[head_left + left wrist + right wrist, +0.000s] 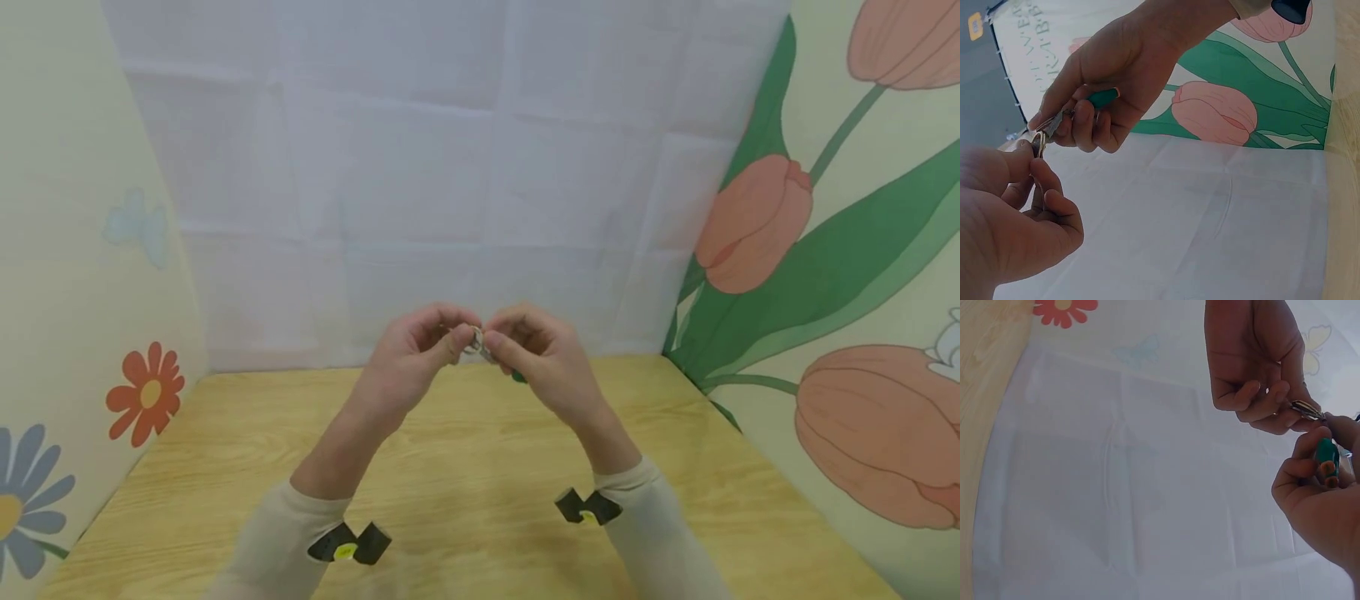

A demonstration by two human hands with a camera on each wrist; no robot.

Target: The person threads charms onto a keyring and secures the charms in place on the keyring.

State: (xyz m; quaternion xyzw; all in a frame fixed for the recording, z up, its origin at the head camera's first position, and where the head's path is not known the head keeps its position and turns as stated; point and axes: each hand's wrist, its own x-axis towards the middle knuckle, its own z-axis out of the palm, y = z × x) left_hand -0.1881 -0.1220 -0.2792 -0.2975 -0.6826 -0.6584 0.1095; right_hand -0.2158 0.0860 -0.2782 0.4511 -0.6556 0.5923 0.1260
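Observation:
Both hands meet at fingertip height above the table. In the head view my left hand (401, 362) pinches a metal key ring (477, 340) between thumb and index finger. My right hand (551, 362) holds, with thumb and curled fingers, a small flat silver key-like piece (1054, 125) right at the ring. A teal-green piece with an orange end (1104, 97) sticks out from the right palm; the right wrist view shows this green piece (1327, 452) among the curled fingers. Fingers hide much of the ring and metal.
Below the hands lies a wood-grain table (465, 483). A white cloth (450, 183) hangs behind it. Flower-printed panels stand at the left (67, 208) and right (885, 292). Black wrist mounts (348, 543) sit on the pale sleeves.

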